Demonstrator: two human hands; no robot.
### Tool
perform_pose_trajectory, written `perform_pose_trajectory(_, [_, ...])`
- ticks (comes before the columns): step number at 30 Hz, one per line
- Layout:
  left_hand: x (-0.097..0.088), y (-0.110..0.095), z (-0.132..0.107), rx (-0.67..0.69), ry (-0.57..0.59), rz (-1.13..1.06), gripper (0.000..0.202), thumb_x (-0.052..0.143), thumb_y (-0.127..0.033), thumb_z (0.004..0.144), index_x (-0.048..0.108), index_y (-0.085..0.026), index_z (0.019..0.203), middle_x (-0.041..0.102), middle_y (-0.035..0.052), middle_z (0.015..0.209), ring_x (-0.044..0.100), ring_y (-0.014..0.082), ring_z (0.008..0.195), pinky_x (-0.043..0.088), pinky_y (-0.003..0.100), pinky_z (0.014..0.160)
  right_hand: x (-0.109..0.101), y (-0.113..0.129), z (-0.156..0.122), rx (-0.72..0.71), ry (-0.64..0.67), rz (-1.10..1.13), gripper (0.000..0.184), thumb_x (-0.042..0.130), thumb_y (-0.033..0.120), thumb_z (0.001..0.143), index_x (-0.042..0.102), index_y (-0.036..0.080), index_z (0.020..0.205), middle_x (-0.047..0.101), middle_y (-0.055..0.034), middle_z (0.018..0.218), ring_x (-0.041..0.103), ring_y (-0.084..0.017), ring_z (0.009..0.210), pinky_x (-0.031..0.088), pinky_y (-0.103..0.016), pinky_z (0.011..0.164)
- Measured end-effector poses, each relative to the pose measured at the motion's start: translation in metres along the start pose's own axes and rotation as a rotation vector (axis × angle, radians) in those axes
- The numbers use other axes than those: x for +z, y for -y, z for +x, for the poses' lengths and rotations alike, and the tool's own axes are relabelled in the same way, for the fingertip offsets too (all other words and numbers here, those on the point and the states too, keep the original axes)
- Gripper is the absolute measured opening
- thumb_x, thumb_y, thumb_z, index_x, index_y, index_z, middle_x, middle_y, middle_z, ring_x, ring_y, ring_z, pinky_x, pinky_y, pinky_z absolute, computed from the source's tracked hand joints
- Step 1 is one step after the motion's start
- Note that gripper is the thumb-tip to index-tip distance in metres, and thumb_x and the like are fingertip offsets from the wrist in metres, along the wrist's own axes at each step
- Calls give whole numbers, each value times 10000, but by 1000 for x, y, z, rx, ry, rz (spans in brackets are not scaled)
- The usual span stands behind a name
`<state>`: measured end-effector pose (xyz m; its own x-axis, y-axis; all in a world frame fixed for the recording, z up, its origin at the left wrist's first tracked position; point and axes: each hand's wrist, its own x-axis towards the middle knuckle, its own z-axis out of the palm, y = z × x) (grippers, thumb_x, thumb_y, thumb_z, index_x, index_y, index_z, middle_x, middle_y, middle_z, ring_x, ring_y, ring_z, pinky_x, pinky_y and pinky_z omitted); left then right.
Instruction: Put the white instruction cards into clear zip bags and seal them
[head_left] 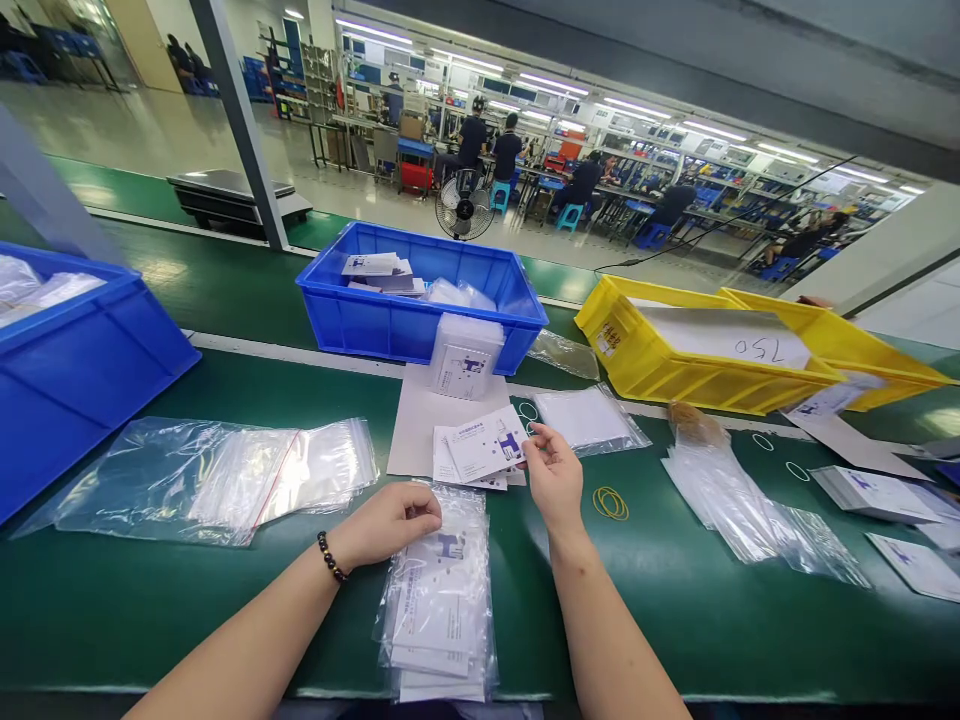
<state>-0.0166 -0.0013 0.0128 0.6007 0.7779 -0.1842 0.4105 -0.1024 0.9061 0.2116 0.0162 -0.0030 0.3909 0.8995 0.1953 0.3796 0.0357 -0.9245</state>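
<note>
My right hand (pixel 553 475) pinches the right edge of a white printed card (pixel 480 447) with a purple figure. This card lies tilted over a few similar cards (pixel 444 462) on a grey cardboard sheet (pixel 409 425). My left hand (pixel 397 520) is closed, fingers curled, by the upper left edge of a stack of clear plastic bags (pixel 442 590) with printed cards inside. What its fingertips hold, if anything, is hidden. Behind the cards, a stack of cards (pixel 465 365) stands upright against a blue bin (pixel 360 330).
Empty clear bags (pixel 300 475) lie at left, near another blue bin (pixel 82 370). Yellow rubber bands (pixel 610 503) and a bagged white stack (pixel 589 415) lie at right. Farther right are a yellow bin (pixel 652 365), more clear bags (pixel 731 490) and card stacks (pixel 874 493).
</note>
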Motion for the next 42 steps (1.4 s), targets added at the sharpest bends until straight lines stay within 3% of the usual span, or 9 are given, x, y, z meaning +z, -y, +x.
perform_pose_trajectory(3, [-1,0,0,5,-11,-58,154,510,-266,724,586,-157,647,554,0,729,492,124,655,372,217,617,3,5,-7,71,141,222,332,561,363,684,601,146,932,577,-41,772,528,-130,555,487,-283,515])
perform_pose_trajectory(7, [0,5,1,3,-70,-137,175,526,-287,718,587,-150,628,556,4,699,497,127,649,372,215,598,1,12,-13,45,373,208,221,585,331,684,650,165,814,574,-42,794,493,-103,520,443,-246,458])
perform_pose_trajectory(13, [9,6,3,81,-186,-240,216,542,-338,733,612,-152,649,573,29,751,512,137,698,399,233,655,2,21,-20,-129,1004,71,160,600,309,721,692,181,749,564,-39,816,531,-145,771,430,-299,743])
perform_pose_trajectory(15, [11,4,3,81,-214,-295,240,557,-369,721,613,-148,646,569,45,806,514,140,717,411,236,658,5,23,-24,-111,1116,82,169,620,331,709,683,174,706,566,-28,795,527,-140,761,414,-294,752])
perform_pose_trajectory(18, [11,2,2,-35,-191,-444,292,629,-398,650,595,-149,800,561,44,879,521,125,662,424,235,599,10,26,-30,3,1096,115,195,599,328,720,636,159,630,531,7,641,483,-110,612,395,-254,626])
perform_pose_trajectory(20, [10,3,3,-141,-165,-524,362,662,-389,611,566,-139,856,572,28,785,509,113,593,406,225,550,13,26,-33,81,1012,140,149,600,299,704,623,157,662,516,21,613,449,-97,563,372,-237,572])
perform_pose_trajectory(24, [9,5,4,-178,-196,-501,251,612,-358,628,540,-118,617,506,-12,530,443,93,513,331,203,502,18,25,-37,173,872,210,254,648,222,622,598,175,866,484,45,623,435,-91,563,372,-225,566])
perform_pose_trajectory(28, [8,4,4,-135,-249,-448,236,590,-356,631,538,-127,605,497,-24,542,424,89,518,326,205,514,20,27,-38,233,838,202,125,609,249,638,550,153,691,456,45,570,397,-79,517,335,-213,519])
perform_pose_trajectory(42, [16,1,5,-98,-257,-348,161,546,-277,620,554,-127,564,523,-11,544,443,98,534,350,206,522,31,32,-49,-50,759,-37,133,494,238,716,501,167,604,494,18,589,433,-104,557,350,-220,540])
